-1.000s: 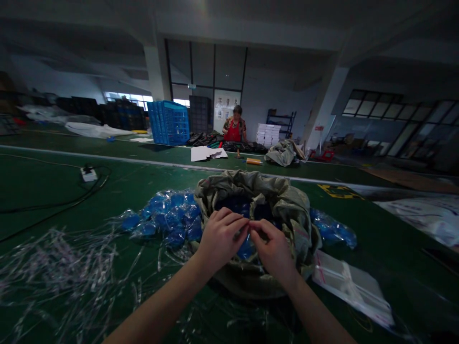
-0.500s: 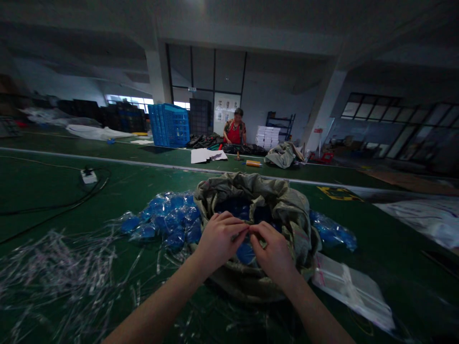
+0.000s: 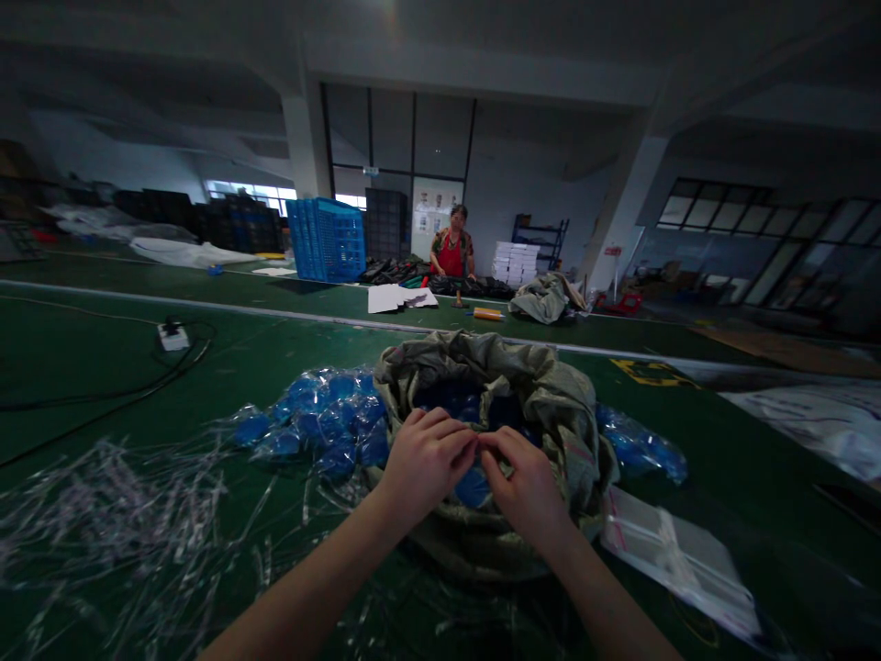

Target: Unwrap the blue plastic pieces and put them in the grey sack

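Over the mouth of a grey-green woven sack [image 3: 568,395], my left hand [image 3: 430,459] and my right hand [image 3: 523,482] meet fingertip to fingertip. Both are closed in a pinch on what looks like the top edge of a clear plastic bag; the film between the fingers is barely visible. Just below them shows a round blue item [image 3: 472,488], apparently inside that bag. The sack's rim is rolled down, and more blue items [image 3: 451,397] lie within it. Bagged blue items [image 3: 323,413] are heaped left of the sack, with another bagged group [image 3: 643,445] on its right.
Thin clear strips [image 3: 117,514] litter the green table [image 3: 234,367] at left. A stack of flat clear bags [image 3: 681,551] lies at right. A power strip [image 3: 172,337] with cables sits far left. Beyond stand a blue crate [image 3: 327,240] and a person in a red apron [image 3: 451,257].
My hands stay almost in place, still pinching together above the sack. The person across the table has raised their head slightly. The view has shifted very little.
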The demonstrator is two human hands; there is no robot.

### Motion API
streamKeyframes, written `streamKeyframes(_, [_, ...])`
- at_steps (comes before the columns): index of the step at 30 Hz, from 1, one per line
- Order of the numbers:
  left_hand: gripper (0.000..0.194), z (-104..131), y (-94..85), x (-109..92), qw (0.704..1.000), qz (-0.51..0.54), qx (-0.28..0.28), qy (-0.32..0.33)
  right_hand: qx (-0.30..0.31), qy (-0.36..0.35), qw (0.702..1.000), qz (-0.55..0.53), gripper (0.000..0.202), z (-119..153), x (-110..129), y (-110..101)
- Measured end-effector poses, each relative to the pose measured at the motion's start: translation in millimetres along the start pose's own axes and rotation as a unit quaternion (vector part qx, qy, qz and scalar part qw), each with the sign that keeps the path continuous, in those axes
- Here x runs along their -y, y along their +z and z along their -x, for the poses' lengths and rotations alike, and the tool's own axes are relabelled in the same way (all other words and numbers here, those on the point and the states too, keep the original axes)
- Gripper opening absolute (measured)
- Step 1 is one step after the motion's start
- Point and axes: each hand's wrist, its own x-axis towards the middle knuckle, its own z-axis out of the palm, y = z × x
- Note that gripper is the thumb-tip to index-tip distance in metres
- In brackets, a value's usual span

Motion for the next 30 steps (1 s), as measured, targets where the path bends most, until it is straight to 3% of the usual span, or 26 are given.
streamKeyframes(30, [0.009,0.9,1.0,-7.7,0.999,0.009,-0.021,-0.047,0.013,0.010,1.000,0.002,0.014,-0.8,3.6,-3.0])
